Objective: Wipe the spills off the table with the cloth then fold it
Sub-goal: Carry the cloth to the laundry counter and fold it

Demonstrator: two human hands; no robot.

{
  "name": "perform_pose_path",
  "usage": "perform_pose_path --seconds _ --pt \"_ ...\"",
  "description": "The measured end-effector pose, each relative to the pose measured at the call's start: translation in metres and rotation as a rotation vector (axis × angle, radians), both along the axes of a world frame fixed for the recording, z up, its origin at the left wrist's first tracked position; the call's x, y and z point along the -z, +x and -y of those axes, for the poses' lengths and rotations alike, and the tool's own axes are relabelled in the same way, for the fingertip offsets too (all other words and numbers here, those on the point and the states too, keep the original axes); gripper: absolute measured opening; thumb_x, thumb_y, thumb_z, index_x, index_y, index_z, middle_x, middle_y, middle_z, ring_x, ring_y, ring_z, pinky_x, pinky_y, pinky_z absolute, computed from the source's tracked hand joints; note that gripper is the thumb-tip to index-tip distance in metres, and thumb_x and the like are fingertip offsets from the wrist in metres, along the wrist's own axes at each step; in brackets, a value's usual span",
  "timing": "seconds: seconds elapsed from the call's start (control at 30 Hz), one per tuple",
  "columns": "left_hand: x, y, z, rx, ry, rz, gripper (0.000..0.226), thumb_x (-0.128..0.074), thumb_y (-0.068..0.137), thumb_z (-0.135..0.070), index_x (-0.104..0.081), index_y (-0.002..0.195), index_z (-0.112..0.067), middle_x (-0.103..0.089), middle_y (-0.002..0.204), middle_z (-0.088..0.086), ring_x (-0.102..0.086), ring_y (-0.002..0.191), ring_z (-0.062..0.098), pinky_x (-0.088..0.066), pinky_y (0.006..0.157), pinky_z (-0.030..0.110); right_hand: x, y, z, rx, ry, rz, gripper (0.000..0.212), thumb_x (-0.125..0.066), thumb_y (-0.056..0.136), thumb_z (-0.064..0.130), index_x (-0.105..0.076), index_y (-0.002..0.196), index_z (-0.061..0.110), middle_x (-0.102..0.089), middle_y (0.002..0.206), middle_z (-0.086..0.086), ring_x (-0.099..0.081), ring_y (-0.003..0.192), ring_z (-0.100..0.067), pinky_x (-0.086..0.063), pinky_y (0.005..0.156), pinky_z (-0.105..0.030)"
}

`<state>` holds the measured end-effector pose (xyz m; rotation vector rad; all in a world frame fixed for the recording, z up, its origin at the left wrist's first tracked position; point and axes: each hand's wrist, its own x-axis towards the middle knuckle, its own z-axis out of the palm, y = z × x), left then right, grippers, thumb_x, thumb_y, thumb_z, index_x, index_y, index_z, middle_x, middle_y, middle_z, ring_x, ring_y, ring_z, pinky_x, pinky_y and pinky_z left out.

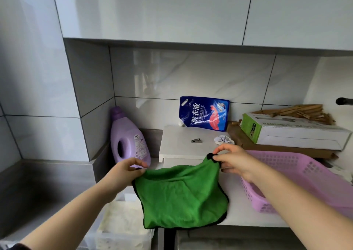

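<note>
A green cloth point(181, 196) with a black hem hangs spread out over the front of the white table point(240, 207). My left hand point(126, 171) pinches its upper left corner. My right hand point(233, 160) pinches its upper right corner, held slightly higher. The cloth's lower edge droops over the table's front edge. No spill is visible on the bare table surface.
A purple detergent bottle point(128, 142) stands at the back left. A white raised board point(181, 144) carries a metal clip point(197, 140) and crumpled paper point(223, 139). Behind it leans a blue refill pouch point(204, 114). A pink basket point(298, 179) and boxes point(294, 133) sit to the right.
</note>
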<state>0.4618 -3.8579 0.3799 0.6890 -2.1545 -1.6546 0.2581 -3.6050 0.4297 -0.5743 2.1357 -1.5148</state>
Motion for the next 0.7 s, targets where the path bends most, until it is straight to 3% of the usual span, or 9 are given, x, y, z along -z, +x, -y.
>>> perform_pose_path --seconds 0.1,0.3,0.43,0.53,0.63,0.7 --pt "-0.018 0.004 0.013 -0.037 -0.102 -0.035 0.008 -0.066 0.091 -0.010 -0.072 0.091 -0.015 -0.071 0.073 0.003 -0.053 0.050 0.004 -0.042 0.046 0.014 -0.007 -0.003 -0.001 0.031 -0.207 0.202 0.019 -0.064 0.085 -0.001 -0.065 0.089 0.016 -0.071 0.084 -0.008 -0.067 0.070 -0.021 -0.052 0.069 -0.032" --pt "-0.050 0.026 0.038 -0.107 -0.033 -0.180 0.007 -0.067 0.090 -0.010 -0.073 0.092 -0.012 -0.073 0.082 0.001 -0.062 0.072 0.009 -0.052 0.064 0.021 -0.025 -0.008 0.001 0.049 -0.428 0.461 0.023 -0.067 0.081 -0.001 -0.065 0.102 0.009 -0.072 0.090 -0.014 -0.068 0.086 -0.026 -0.053 0.072 -0.036" --pt "-0.063 0.037 0.047 -0.115 0.014 -0.256 0.009 -0.066 0.089 -0.007 -0.072 0.094 -0.010 -0.075 0.086 0.001 -0.065 0.073 0.006 -0.054 0.065 0.017 -0.031 -0.003 0.009 -0.064 -0.341 0.214 0.031 -0.064 0.080 -0.011 -0.066 0.104 0.007 -0.072 0.096 -0.012 -0.069 0.089 -0.021 -0.054 0.070 -0.027" --pt "-0.067 0.045 0.053 -0.055 0.012 -0.256 0.019 -0.070 0.083 -0.003 -0.073 0.100 -0.011 -0.075 0.092 0.005 -0.067 0.082 0.012 -0.054 0.079 0.025 -0.030 0.001 0.015 -0.128 -0.219 -0.072 0.027 -0.069 0.077 -0.009 -0.070 0.097 0.009 -0.073 0.100 -0.007 -0.068 0.094 -0.014 -0.054 0.074 -0.019" --pt "-0.068 0.048 0.054 -0.029 -0.076 -0.246 0.029 -0.073 0.079 0.003 -0.073 0.102 -0.014 -0.075 0.092 0.002 -0.069 0.080 0.009 -0.053 0.070 0.016 -0.029 0.003 0.021 -0.193 -0.058 -0.319 0.027 -0.076 0.075 -0.002 -0.072 0.094 0.016 -0.074 0.092 0.001 -0.069 0.090 -0.010 -0.051 0.074 -0.014" --pt "-0.068 0.047 0.053 -0.062 -0.115 -0.270 0.033 -0.072 0.078 0.007 -0.073 0.102 -0.017 -0.075 0.092 -0.001 -0.069 0.080 0.008 -0.052 0.067 0.013 -0.027 0.002 0.025 -0.201 0.022 -0.384 0.028 -0.076 0.075 0.000 -0.073 0.094 0.019 -0.073 0.089 0.001 -0.068 0.081 -0.007 -0.052 0.069 -0.014"
